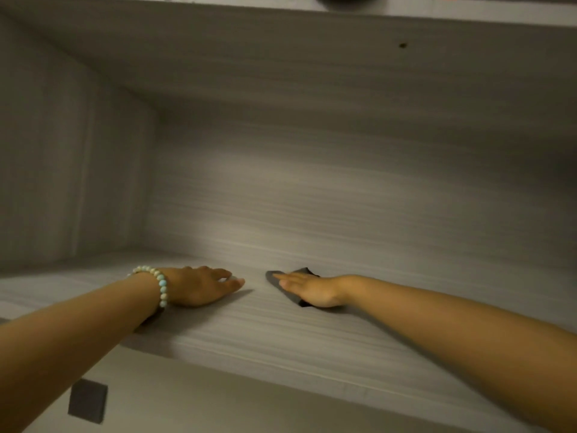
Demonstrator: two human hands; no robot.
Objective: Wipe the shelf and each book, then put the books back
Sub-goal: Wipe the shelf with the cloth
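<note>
The grey wood-grain shelf [249, 326] runs across the lower half of the view with no books on it. My right hand [309, 292] lies flat with straight fingers, pressing a dark cloth [274, 280] onto the shelf board near the back wall. My left hand [199, 285], with a bead bracelet on the wrist, rests palm down on the shelf just left of the cloth, its fingers slightly bent and holding nothing. No book is in view.
The compartment's left side wall [62, 170] and back panel [343, 189] close it in; the board above [281, 57] forms its ceiling. A small dark square [88, 400] sits on the panel below the shelf's front edge.
</note>
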